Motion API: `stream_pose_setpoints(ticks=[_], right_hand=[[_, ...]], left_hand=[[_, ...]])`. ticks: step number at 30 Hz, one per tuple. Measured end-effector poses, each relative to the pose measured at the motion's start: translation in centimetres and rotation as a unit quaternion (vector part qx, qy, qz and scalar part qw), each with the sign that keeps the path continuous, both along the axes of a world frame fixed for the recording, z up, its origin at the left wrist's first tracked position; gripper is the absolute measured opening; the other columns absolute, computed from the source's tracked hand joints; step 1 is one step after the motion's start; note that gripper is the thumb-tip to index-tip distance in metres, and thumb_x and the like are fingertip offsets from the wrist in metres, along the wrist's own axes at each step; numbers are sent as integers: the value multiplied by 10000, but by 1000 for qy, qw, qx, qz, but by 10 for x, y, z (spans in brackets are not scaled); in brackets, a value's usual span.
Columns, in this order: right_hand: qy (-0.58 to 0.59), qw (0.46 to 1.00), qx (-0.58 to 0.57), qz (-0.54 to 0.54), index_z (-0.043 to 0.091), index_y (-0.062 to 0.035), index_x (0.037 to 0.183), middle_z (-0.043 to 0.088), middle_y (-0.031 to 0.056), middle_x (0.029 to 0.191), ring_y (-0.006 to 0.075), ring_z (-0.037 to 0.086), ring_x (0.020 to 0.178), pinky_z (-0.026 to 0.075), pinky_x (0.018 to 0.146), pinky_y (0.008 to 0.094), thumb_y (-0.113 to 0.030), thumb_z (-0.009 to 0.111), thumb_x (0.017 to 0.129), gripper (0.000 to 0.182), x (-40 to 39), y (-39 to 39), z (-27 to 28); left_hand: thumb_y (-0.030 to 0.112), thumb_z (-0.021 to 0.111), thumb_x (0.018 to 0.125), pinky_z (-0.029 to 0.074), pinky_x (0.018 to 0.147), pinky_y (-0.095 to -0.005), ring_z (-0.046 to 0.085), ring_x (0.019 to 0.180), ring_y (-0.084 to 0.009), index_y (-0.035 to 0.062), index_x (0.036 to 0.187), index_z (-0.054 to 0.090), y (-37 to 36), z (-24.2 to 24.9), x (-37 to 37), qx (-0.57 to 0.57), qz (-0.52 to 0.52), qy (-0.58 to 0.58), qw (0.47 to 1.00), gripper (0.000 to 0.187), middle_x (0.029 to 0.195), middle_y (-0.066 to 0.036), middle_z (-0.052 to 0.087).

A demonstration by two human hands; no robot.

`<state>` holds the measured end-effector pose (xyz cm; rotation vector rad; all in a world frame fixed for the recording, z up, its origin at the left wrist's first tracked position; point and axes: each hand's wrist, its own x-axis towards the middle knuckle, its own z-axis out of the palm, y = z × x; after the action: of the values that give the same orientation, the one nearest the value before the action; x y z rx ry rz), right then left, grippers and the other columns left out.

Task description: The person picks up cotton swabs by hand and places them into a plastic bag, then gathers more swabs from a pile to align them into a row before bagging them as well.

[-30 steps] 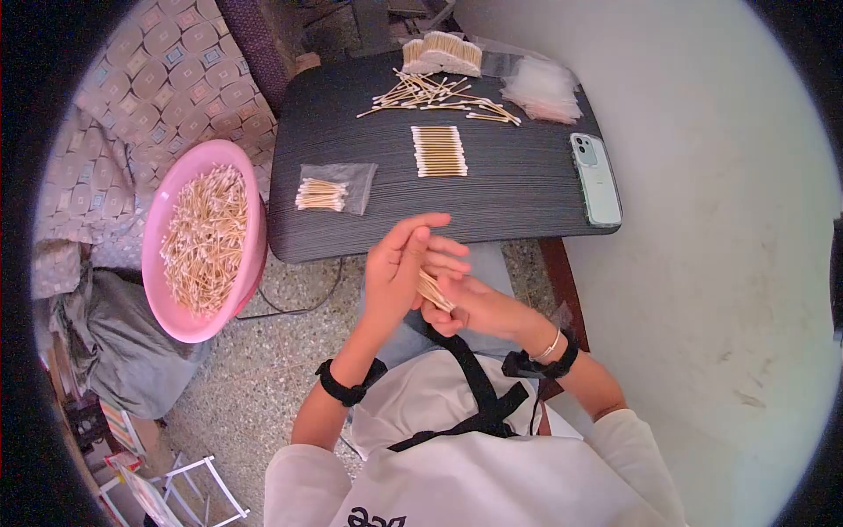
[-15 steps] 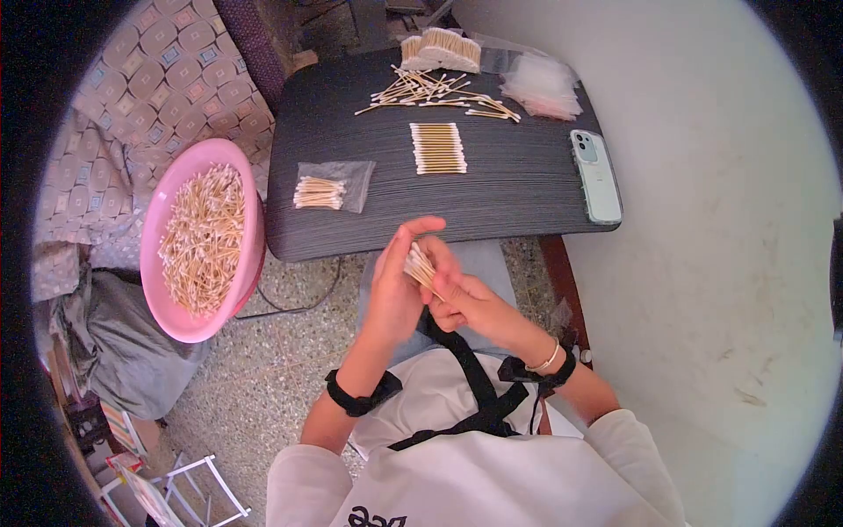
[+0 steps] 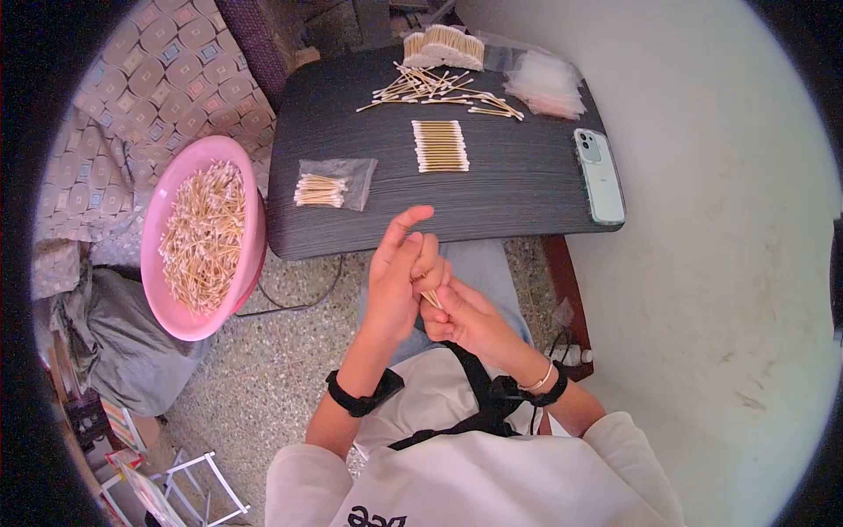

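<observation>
A small bundle of cotton swabs (image 3: pixel 431 299) is gripped between my two hands, in front of the table's near edge. My left hand (image 3: pixel 401 274) curls its fingers round the upper end, hiding the cotton tips, while its index finger points up and away. My right hand (image 3: pixel 464 314) pinches the lower end of the sticks. On the table beyond, a neat row of cotton swabs (image 3: pixel 441 146) lies side by side. To its left is a clear plastic bag (image 3: pixel 358 180) with several swabs (image 3: pixel 320 191) inside.
A pink basin (image 3: pixel 151 255) full of loose swabs (image 3: pixel 204 237) stands left of the black table (image 3: pixel 518 198). Scattered swabs (image 3: pixel 421 86), stacked swab bundles (image 3: pixel 445 47) and empty plastic bags (image 3: pixel 546 83) lie at the back. A phone (image 3: pixel 601 180) rests near the right edge, beside the wall.
My left fingers have closed over the upper end of the bundle, whose cotton tips showed before. Both hands have shifted slightly. Things on the table stay put.
</observation>
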<state>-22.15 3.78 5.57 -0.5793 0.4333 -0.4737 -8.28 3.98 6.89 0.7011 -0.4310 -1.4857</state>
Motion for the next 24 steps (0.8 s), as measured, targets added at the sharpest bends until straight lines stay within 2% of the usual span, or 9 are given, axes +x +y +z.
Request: stream_pose_setpoints(ticks=[4, 7, 10, 13, 15, 16, 17, 20, 24], right_hand=[[7, 999, -31, 38, 462, -83, 1194, 366, -30, 843, 72, 313, 689, 308, 623, 218, -370, 375, 1072, 324, -7, -2, -7], [32, 994, -66, 75, 473, -70, 1147, 358, -37, 836, 67, 308, 681, 298, 607, 216, -382, 360, 1075, 340, -9, -6, -4], [75, 992, -65, 77, 481, -60, 1095, 353, -42, 823, 62, 305, 673, 295, 596, 206, -389, 353, 1075, 353, -9, -5, -6], [118, 991, -70, 1, 486, -37, 1036, 366, -43, 762, 47, 298, 623, 308, 545, 205, -332, 344, 1086, 331, -6, -3, -8], [130, 986, -100, 5, 491, -37, 1042, 369, -49, 761, 46, 303, 625, 312, 545, 202, -334, 343, 1086, 334, -10, -4, -17], [136, 984, -117, 6, 493, -37, 1045, 370, -51, 761, 45, 306, 625, 315, 545, 200, -334, 343, 1086, 336, -12, -6, -19], [148, 980, -130, 7, 497, -36, 1044, 375, -51, 762, 44, 311, 629, 317, 546, 199, -337, 342, 1085, 340, -14, -7, -18], [176, 972, -156, 9, 508, -35, 1035, 390, -49, 768, 41, 329, 639, 325, 552, 196, -341, 344, 1085, 350, -15, -4, -18], [194, 965, -177, 11, 521, -37, 1021, 410, -42, 759, 44, 357, 640, 339, 555, 209, -339, 350, 1084, 353, -11, -2, -24]], left_hand=[[153, 375, 1054, 395, 597, -253, 278, 516, -52, 69, 1273, 470, 2, -3, 0, -10, -13, -23, 1000, 253, 669, 43, 315], [170, 361, 1063, 415, 611, -250, 268, 513, -49, 67, 1263, 475, 4, -7, 1, -23, -27, -51, 998, 252, 680, 41, 318], [194, 354, 1070, 439, 622, -259, 357, 533, -55, 62, 1254, 480, 2, -15, 5, -55, -42, -62, 996, 259, 700, 27, 369], [208, 392, 1062, 475, 695, -298, 511, 645, -112, 45, 1244, 502, -2, -10, -1, 36, 21, -131, 990, 268, 784, -15, 499], [209, 444, 1044, 478, 787, -338, 572, 818, -188, 33, 1240, 514, -11, -25, 16, -21, 112, -411, 905, 273, 900, -71, 567], [209, 470, 1034, 480, 833, -359, 603, 904, -226, 27, 1238, 520, -17, -31, 28, -50, 155, -537, 828, 278, 957, -99, 601], [225, 583, 970, 422, 977, -447, 559, 1089, -326, 1, 1214, 540, -21, -35, 43, -50, 180, -634, 750, 334, 1115, -168, 593], [290, 674, 892, 362, 1045, -502, 505, 1183, -377, -17, 1186, 551, -38, -40, 73, -90, 270, -820, 497, 442, 1176, -195, 557], [355, 733, 820, 322, 1090, -528, 501, 1183, -392, -27, 1152, 560, -44, -53, 91, -61, 232, -834, 497, 534, 1184, -191, 543]])
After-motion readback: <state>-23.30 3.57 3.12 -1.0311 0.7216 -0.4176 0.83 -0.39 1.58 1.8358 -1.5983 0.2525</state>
